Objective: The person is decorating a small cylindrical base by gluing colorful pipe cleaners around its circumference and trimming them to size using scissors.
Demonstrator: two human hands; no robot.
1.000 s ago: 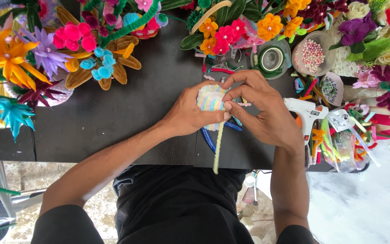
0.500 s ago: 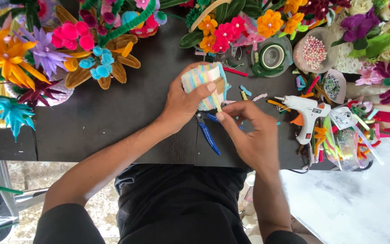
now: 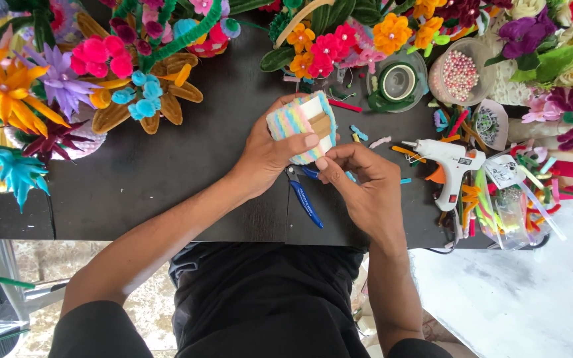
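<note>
- Over the middle of the black table (image 3: 167, 172), the left hand (image 3: 276, 149) is wrapped around a small white card wound with pastel rainbow fuzzy wire (image 3: 302, 126), thumb pressed across the front, fingers behind it.
- Right hand (image 3: 359, 182) sits just below and to the right, fingertips pinched together right at the lower edge of the bundle. Can't really tell what it's pinching, too small.
- Blue-handled pliers (image 3: 306, 195) lie flat on the table right under both hands, partly hidden by them.
- A white glue gun (image 3: 449, 162) rests just right of the right hand, nozzle pointing toward it, with loose coloured wire bits scattered about.
- Further back: a clear cup with green tape rolls (image 3: 399, 79) and a cup of pink and white beads (image 3: 459, 73).
- Fuzzy-wire flowers (image 3: 101, 59) all along the far edge and both sides, orange, pink, purple, teal, you name it.
</note>
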